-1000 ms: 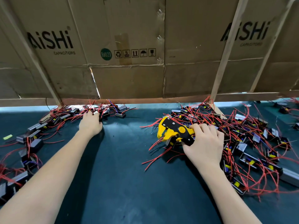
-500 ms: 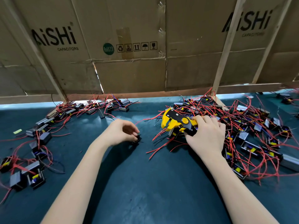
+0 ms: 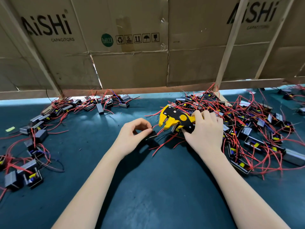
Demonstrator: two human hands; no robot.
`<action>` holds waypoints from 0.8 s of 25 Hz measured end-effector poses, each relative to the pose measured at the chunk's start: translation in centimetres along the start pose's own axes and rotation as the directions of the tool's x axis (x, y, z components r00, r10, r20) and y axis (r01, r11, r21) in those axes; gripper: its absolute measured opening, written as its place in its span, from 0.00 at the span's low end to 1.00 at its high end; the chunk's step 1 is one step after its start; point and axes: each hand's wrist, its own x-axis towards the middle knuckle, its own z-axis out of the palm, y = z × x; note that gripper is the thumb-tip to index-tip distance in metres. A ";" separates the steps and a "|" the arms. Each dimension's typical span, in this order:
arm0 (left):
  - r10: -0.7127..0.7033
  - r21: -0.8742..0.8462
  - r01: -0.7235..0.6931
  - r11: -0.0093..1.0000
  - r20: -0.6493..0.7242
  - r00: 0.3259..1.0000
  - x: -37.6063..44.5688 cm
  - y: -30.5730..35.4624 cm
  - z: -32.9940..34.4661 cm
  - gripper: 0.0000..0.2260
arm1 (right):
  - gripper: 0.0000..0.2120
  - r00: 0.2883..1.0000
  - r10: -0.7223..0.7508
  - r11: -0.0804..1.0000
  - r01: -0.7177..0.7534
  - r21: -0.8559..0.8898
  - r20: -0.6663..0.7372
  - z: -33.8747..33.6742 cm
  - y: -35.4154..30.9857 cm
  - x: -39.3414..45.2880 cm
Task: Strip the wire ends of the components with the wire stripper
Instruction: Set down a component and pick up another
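Observation:
My right hand (image 3: 205,129) grips the handles of a yellow and black wire stripper (image 3: 175,120), whose jaws point left and stand open. My left hand (image 3: 132,134) pinches a small black component (image 3: 151,136) just left of the jaws, a little above the mat. Thin red wires (image 3: 162,143) trail from the component toward the stripper. Whether a wire sits inside the jaws cannot be told.
A dense pile of black components with red wires (image 3: 250,129) lies right of my right hand. More components (image 3: 54,113) curve along the mat's far-left and left side. A cardboard wall (image 3: 132,63) on wooden slats closes the back. Dark green mat (image 3: 148,187) lies between my forearms.
My left hand came back from the far-left pile to the centre with a component and has brought it close to the stripper's jaws. My right hand has kept hold of the stripper.

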 end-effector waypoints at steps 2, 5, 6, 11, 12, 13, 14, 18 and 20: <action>-0.007 -0.043 0.008 0.999 0.023 1.000 -0.1 0.3 0.9 0.05 | 0.25 0.999 -0.012 0.999 0.014 -0.036 0.039 0.0 -0.2 -0.1; -0.086 -0.132 0.089 0.987 0.025 0.996 -0.2 0.3 1.7 0.05 | 0.25 0.995 -0.011 0.998 0.017 -0.061 0.095 0.2 -0.1 -0.2; -0.125 -0.182 0.128 0.975 0.029 0.992 -0.3 0.3 1.8 0.05 | 0.25 0.994 -0.004 0.998 0.011 -0.061 0.105 0.2 -0.1 -0.3; -0.200 -0.264 0.209 0.942 0.058 0.978 -0.3 0.1 1.5 0.05 | 0.24 0.992 0.022 0.999 -0.016 -0.048 0.126 0.3 -0.1 -0.1; -0.198 -0.262 0.208 0.942 0.064 0.978 -0.3 0.1 1.4 0.05 | 0.24 0.991 0.029 0.999 -0.024 -0.046 0.131 0.4 -0.1 -0.2; -0.194 -0.266 0.209 0.941 0.081 0.978 -0.3 0.2 1.4 0.05 | 0.24 0.990 0.036 0.999 -0.030 -0.046 0.133 0.4 0.0 -0.1; -0.188 -0.276 0.209 0.938 0.101 0.977 -0.3 0.3 1.3 0.05 | 0.24 0.990 0.043 0.998 -0.037 -0.043 0.133 0.4 0.2 -0.2; -0.129 -0.217 0.139 0.966 0.061 0.990 0.0 0.3 -0.1 0.10 | 0.25 0.983 0.097 0.995 -0.098 0.000 0.156 0.4 0.8 0.1; -0.063 -0.088 0.074 0.993 0.121 0.991 -0.1 0.1 -0.7 0.14 | 0.25 0.979 0.123 0.991 -0.129 0.026 0.161 0.3 1.2 0.2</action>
